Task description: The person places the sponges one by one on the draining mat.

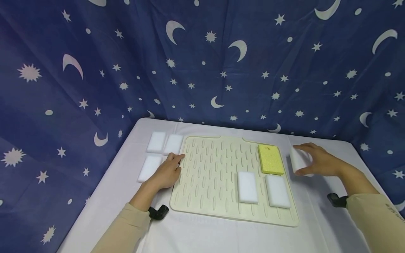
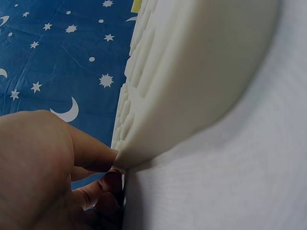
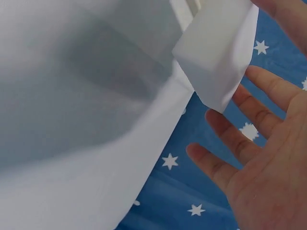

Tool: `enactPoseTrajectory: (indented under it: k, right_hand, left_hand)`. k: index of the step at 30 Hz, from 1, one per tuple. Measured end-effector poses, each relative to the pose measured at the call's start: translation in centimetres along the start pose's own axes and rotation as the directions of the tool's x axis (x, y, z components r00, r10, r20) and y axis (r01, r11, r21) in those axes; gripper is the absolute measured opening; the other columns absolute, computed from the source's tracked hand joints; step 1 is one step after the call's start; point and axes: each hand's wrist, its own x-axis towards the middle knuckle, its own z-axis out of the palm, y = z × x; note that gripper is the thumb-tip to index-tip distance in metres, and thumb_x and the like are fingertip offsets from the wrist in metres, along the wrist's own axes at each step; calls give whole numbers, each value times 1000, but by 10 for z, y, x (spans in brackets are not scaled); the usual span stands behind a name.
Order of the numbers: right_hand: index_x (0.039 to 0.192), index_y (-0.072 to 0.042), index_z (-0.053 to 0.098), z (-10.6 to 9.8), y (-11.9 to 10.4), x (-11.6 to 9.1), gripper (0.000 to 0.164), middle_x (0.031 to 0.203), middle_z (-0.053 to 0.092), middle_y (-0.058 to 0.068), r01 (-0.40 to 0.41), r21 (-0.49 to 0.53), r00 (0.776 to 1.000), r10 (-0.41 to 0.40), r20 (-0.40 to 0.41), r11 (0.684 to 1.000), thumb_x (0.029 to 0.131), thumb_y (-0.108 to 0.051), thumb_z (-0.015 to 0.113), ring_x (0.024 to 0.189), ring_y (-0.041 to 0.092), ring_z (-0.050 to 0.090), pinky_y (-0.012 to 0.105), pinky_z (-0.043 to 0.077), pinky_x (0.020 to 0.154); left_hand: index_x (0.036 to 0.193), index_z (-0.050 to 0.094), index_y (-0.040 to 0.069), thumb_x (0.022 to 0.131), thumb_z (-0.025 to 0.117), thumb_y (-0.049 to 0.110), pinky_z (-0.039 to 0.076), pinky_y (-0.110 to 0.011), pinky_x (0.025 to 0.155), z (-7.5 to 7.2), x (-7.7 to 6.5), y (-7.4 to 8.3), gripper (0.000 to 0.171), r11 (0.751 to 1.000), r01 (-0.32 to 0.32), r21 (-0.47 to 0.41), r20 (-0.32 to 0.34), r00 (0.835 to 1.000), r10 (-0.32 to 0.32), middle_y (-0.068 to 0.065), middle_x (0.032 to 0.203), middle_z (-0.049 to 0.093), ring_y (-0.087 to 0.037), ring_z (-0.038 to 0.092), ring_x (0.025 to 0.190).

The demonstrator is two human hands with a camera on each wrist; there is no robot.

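My right hand (image 1: 321, 161) holds a white sponge (image 1: 298, 161) between thumb and fingers, to the right of a cream ridged mat (image 1: 215, 182). The right wrist view shows this block-shaped sponge (image 3: 218, 52) tilted, with fingertips along its edge. At the mat's left edge, my left hand (image 1: 166, 172) reaches out its index finger to touch the rim. In the left wrist view its fingertips (image 2: 108, 160) meet the mat's thick edge (image 2: 192, 86), the lower fingers bent. On the mat's right part lie a yellow sponge (image 1: 271, 159) and two white sponges (image 1: 247, 187), (image 1: 277, 191).
Left of the mat, several white sponges lie on the white tablecloth (image 1: 234, 235): two at the back, including one sponge (image 1: 156, 142), and another (image 1: 148, 168) beside my left hand. A blue curtain (image 1: 202, 63) with moons and stars hangs behind the table.
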Motion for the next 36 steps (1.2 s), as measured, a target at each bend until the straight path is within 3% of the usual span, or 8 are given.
enactPoseTrajectory:
  k: [15, 36]
  right_hand:
    - [149, -11, 35, -5, -13, 2, 112, 151, 29, 22, 85, 27, 996, -85, 12, 996, 61, -62, 82, 133, 44, 31, 69, 30, 100]
    - [148, -14, 38, -5, -44, 5, 108, 146, 32, 16, 88, 14, 996, -88, 1, 996, 60, -56, 86, 127, 37, 37, 66, 36, 98]
  left_hand:
    - [149, 38, 15, 100, 43, 15, 43, -36, 87, 2, 0, -1, 50, 1000, -9, 11, -7, 1000, 9, -5, 121, 45, -18, 49, 95]
    - [149, 38, 15, 100, 43, 14, 42, -36, 87, 0, 1, 0, 50, 1000, -3, 5, -6, 1000, 3, -6, 121, 44, -19, 49, 95]
